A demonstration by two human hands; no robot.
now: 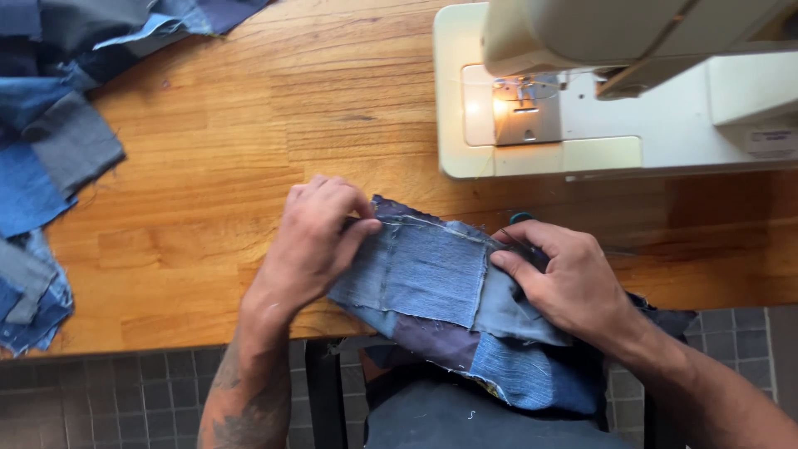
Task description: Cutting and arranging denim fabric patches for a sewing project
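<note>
two hands hold one patchwork piece of denim at the near edge of the wooden table, just in front of the sewing machine. the left hand is closed in a pinch on the left upper corner of the piece, thumb and fingers pressing the cloth between them. the right hand is also closed on the right end of the same piece, fingers curled over the folded edge; something small and teal shows just above this hand, but i cannot tell what it is.

as i judge it, several patches are already joined, because seams run between the squares and a pale thread lies along the top edge. the piece is not under the needle now; the machine lamp is on and the plate under it is bare. the pile of cut denim scraps at the left side of the table looks not yet joined.

the piece itself is made of light blue, grey-blue and dark purple squares, with frayed raw edges. its lower part hangs off the table toward the lap.
</note>
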